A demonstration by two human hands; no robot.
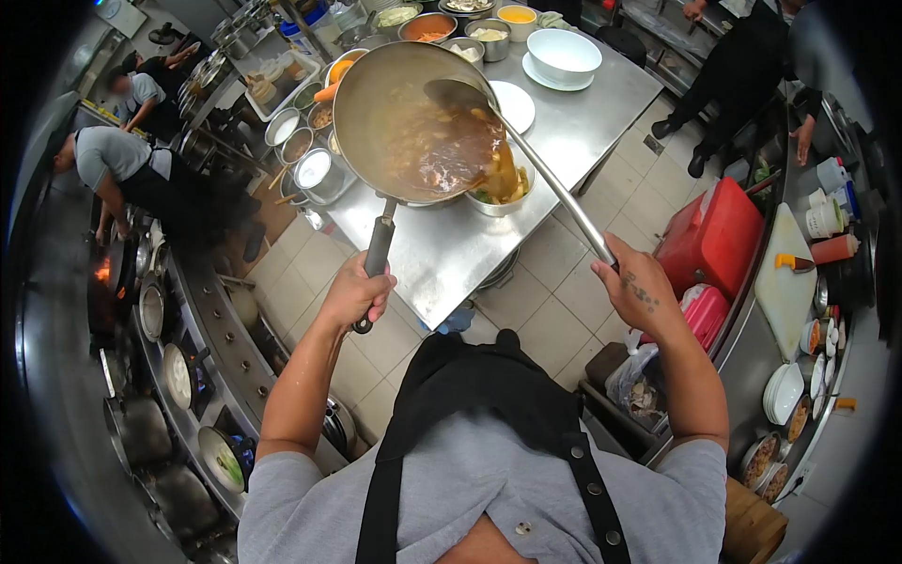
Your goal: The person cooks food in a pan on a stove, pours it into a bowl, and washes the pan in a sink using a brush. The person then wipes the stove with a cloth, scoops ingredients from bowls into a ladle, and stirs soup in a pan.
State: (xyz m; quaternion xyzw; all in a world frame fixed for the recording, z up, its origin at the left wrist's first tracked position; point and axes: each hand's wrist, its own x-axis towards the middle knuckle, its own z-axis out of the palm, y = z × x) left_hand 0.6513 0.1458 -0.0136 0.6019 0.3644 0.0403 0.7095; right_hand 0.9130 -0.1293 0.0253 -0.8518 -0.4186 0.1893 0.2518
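The wok [368,127] hangs above the steel table [587,132], tipped toward the bowl [498,210] beneath its rim, apparently so the brown soup [442,155] runs in there. The left hand's [357,291] fingers wrap its handle [379,244], bearing the tilt; the right hand's [639,287] grip the ladle [552,180], its head inside the wok, perhaps guiding the flow.

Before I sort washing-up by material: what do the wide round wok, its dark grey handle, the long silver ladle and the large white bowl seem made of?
Wide round wok: metal, probably steel, judging by its dull greyish-tan inside.
Dark grey handle: matte, perhaps plastic, lacking metallic gleam.
Long silver ladle: likely stainless steel, from its bright shine.
Large white bowl: smooth, glossy, perhaps ceramic or melamine.
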